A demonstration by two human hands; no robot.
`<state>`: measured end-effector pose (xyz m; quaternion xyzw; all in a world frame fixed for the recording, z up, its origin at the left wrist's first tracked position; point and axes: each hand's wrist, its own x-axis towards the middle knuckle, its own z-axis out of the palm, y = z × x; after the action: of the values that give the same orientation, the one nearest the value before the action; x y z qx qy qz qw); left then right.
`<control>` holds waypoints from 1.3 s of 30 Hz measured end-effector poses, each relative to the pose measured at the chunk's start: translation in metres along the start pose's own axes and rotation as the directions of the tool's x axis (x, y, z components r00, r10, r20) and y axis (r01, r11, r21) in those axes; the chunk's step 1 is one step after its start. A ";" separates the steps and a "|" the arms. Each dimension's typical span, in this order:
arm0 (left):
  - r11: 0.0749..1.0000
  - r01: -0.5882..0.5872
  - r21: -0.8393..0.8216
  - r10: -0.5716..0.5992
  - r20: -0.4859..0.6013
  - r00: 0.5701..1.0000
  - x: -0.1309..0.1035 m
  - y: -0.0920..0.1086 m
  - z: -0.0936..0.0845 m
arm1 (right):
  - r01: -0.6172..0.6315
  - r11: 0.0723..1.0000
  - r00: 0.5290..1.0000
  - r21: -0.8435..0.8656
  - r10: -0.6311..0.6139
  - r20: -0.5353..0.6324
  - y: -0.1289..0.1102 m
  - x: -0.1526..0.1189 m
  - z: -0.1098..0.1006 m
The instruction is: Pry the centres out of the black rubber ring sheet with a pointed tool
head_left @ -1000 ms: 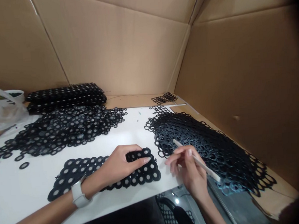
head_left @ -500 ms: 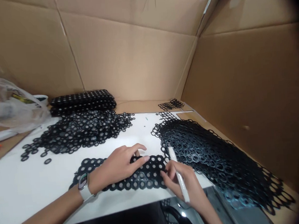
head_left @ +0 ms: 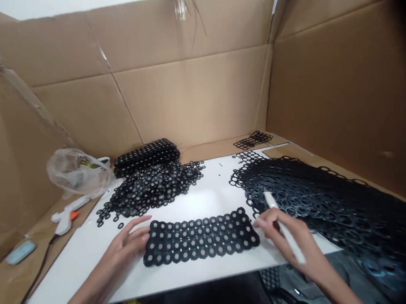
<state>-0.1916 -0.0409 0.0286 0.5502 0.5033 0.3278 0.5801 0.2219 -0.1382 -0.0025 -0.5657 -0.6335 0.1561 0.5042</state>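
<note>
Strip of joined black rings with pale grey round centres [head_left: 200, 239]: lies flat on the white board [head_left: 206, 193], near its front edge, between the two hands. Rings set in close rows; long edges scalloped, right end slightly raised in outline, black faintly glossy.

Left hand [head_left: 122, 245] at the strip's left end, fingers apart and loosely bent, not closed round it. Right hand [head_left: 305, 242] grips a slim white pen-like tool [head_left: 293, 245], tip pointing up and away; fingertips at the strip's right end, contact unclear.

Board: heap of loose black discs with pale centres [head_left: 146, 188] at back left, a few strays. Folded black dotted stack [head_left: 147, 156] behind it. Right: large glossy pile of black open-ring netting [head_left: 289, 192], spilling over the board's edge.

Left side, on brown cardboard: white glue gun with orange trigger [head_left: 65, 219], black cord [head_left: 41, 270], clear crumpled plastic bag [head_left: 79, 174], pale blue rounded object [head_left: 21, 252].

Tall brown cardboard walls [head_left: 199, 96] enclose back and sides, creased and taped.
</note>
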 end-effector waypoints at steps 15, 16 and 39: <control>0.948 -0.001 0.318 0.056 -0.164 0.985 -0.008 -0.034 0.019 | -0.098 0.914 0.859 0.393 -0.121 0.497 -0.098 0.063 0.109; 0.942 0.003 0.335 0.057 -0.170 0.984 -0.009 -0.033 0.019 | -0.156 0.895 0.825 0.419 -0.115 0.553 -0.096 0.069 0.118; 0.955 0.184 0.231 -0.092 -0.359 0.929 -0.021 -0.031 0.033 | -0.477 0.771 0.536 0.422 -0.125 0.835 -0.067 0.091 0.152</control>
<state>-0.1718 -0.0759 -0.0005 0.5186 0.6734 0.3080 0.4274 0.0741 -0.0229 0.0232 -0.2946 -0.6423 0.6506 0.2783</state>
